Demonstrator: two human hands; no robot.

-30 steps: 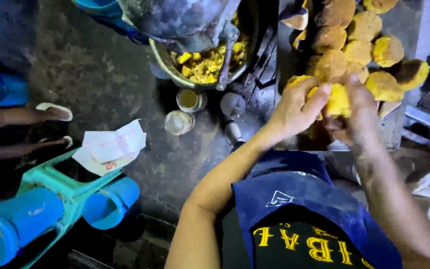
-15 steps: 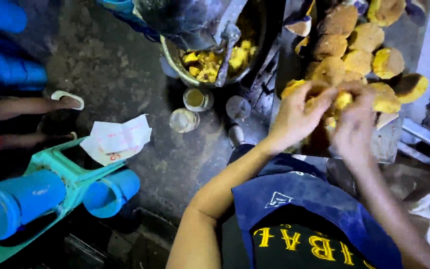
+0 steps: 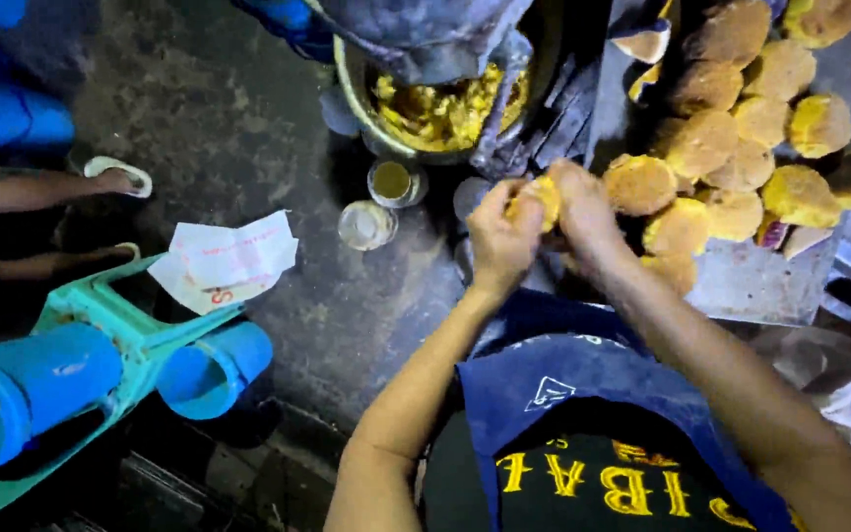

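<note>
A dark, stained concrete floor (image 3: 248, 118) fills most of the view, and at its lower left lies a green plastic frame (image 3: 120, 330) carrying thick blue pipes (image 3: 36, 379). To the right, a grey metal sheet (image 3: 751, 286) bears a heap of round, crumb-coated yellow patties (image 3: 731, 148), packed close and touching one another. At the top sits a metal bowl (image 3: 361, 118) of yellow mash (image 3: 435, 108), partly hidden under a dark shape. A crumpled white paper (image 3: 224, 261) rests against the green frame, and another person's sandalled foot (image 3: 115, 179) shows at the left edge. Two small round tins (image 3: 391, 182) stand near each other below the bowl. The person's left hand (image 3: 502, 236) and right hand (image 3: 583, 209) meet in front of the apron, just beside the heap, fingers curled together and clamped from both sides on a small yellow lump (image 3: 542, 197), which is held in the air between them.
</note>
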